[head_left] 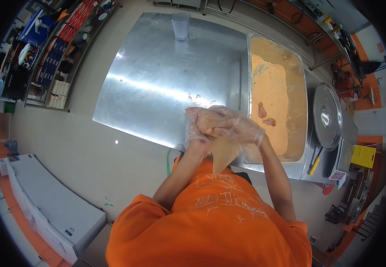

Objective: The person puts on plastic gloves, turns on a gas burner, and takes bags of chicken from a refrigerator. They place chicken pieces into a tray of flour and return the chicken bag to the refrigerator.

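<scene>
Both of my hands wear loose clear plastic gloves and meet in front of my waist at the table's near edge. My left hand (197, 127) is closed, partly covered by the other. My right hand (237, 126) crosses over it with curled fingers. A yellowish see-through plastic bag (224, 154) hangs below the hands, seemingly gripped by both; its contents are hidden. Beside my right hand is a deep metal pan (298, 100) of orange breading flour (270, 84). Two small raw chicken pieces (262, 110) lie on the flour.
A steel table (157, 66) stretches ahead, with a clear plastic cup (181, 27) at its far edge. Right of the pan are a round metal lid (327, 116), a yellow-handled tool (315, 165) and a scale (342, 160). A white chest freezer (59, 204) stands lower left; loaded shelves (62, 58) stand upper left.
</scene>
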A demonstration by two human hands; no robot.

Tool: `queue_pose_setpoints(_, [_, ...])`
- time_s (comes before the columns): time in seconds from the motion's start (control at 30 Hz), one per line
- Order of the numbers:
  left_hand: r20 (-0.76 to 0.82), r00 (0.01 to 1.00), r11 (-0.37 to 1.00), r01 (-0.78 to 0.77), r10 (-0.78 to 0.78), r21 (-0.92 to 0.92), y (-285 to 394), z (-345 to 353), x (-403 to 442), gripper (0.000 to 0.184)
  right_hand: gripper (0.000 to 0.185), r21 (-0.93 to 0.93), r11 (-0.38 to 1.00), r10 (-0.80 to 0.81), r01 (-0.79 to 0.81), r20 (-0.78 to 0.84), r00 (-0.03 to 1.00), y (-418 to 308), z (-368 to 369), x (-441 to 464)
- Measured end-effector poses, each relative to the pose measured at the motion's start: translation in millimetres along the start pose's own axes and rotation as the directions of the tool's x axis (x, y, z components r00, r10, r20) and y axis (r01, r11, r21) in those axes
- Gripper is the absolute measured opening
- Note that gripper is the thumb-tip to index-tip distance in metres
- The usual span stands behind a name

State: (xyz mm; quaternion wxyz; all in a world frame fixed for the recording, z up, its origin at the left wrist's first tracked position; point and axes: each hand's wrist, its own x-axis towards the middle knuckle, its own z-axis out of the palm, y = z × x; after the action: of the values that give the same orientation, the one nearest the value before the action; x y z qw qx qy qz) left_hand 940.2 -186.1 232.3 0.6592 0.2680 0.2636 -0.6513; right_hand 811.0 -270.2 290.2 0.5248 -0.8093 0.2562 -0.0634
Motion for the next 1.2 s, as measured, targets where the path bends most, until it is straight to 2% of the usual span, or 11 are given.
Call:
queue_pose_setpoints(0.07, [0.077, 0.990, 0.991, 0.124, -0.121, -0.048, 0, 3, -9, 0.038, 0.031, 0.249, 0.955, 0.146, -0.159, 0.068, 0.987, 1, 2, 7])
queue_pose_setpoints(0.13, [0.065, 0.992, 0.992, 0.115, -0.111, -0.048, 0, -4, 2, 0.042, 0.029, -0.322, 0.938, -0.132, 0.132, 0.021, 0.991, 4, 9, 17])
queue_pose_setpoints(0.23, [0.101, 0.994, 0.998, 0.056, -0.052, -0.036, -2, -18, 25, 0.046, 0.020, -0.501, 0.864, -0.041, 0.060, 0.049, 0.998, -1, 9, 36])
queue_pose_setpoints(0.4, [0.274, 0.961, 0.967, -0.097, 0.030, 0.236, 15, -19, 5, 0.036, 0.018, -0.431, 0.899, -0.041, 0.075, 0.088, 0.995, 24, -21, 74])
queue_pose_setpoints(0.5, [0.173, 0.982, 0.790, -0.164, 0.075, 0.590, 33, -52, 40, 0.070, 0.014, -0.129, 0.987, 0.104, -0.097, 0.043, 0.994, 30, -33, 79])
queue_pose_setpoints(0.57, [0.625, 0.653, -0.451, -0.445, 0.428, 0.774, 46, -59, 48, 0.087, 0.012, -0.039, 0.926, 0.375, -0.376, -0.025, 0.927, 27, -42, 79])
queue_pose_setpoints(0.6, [0.753, 0.563, -0.652, -0.436, 0.340, 0.620, 56, -43, 47, 0.105, 0.012, -0.061, 0.921, 0.384, -0.384, -0.009, 0.923, 32, -45, 76])
queue_pose_setpoints(0.73, [0.596, 0.780, -0.550, -0.419, 0.188, 0.722, 71, -2, 79, 0.105, 0.032, -0.128, 0.971, 0.214, -0.202, 0.089, 0.973, 67, -53, 75])
queue_pose_setpoints(0.8, [0.473, 0.859, -0.391, -0.511, -0.195, 0.765, 78, 11, 95, 0.096, 0.036, -0.151, 0.981, 0.133, -0.118, 0.092, 0.987, 65, -56, 74])
queue_pose_setpoints(1.1, [0.518, 0.819, -0.433, -0.572, -0.249, 0.697, 80, -24, 103, 0.076, 0.033, -0.659, 0.751, 0.254, -0.038, 0.236, 0.938, 52, -58, 74])
queue_pose_setpoints(1.2, [0.598, 0.774, -0.297, -0.632, -0.208, 0.715, 80, -43, 97, 0.075, 0.033, -0.561, 0.754, 0.551, -0.340, 0.259, 0.793, 53, -44, 76])
